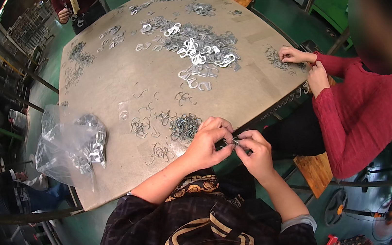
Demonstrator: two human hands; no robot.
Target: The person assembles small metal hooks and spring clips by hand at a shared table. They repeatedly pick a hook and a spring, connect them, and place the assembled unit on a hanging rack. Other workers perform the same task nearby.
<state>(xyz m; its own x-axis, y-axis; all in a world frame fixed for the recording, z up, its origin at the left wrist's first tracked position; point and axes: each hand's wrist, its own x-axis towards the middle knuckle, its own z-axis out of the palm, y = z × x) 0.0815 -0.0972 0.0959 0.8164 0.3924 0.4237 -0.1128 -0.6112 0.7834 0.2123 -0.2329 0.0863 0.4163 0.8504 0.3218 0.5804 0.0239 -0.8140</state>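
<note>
My left hand (210,142) and my right hand (256,153) meet at the near edge of the table, fingertips pinched together. Between them shows a small dark metal piece (235,141), mostly covered by my fingers; its exact shape is hard to make out. Just beyond my left hand lies a dense heap of small bent wire clips (185,126). Looser wire clips (140,127) are scattered to the left of that heap. Farther up the table spreads a large pile of flat silver metal hooks (204,48).
A clear plastic bag (64,146) with shiny metal parts sits on the table's (109,177) left side. At the right, a co-worker in a red sleeve (326,131) reaches over a small clip pile (276,58). Another person (79,9) stands at the far left corner. A wooden stool (314,172) is at right.
</note>
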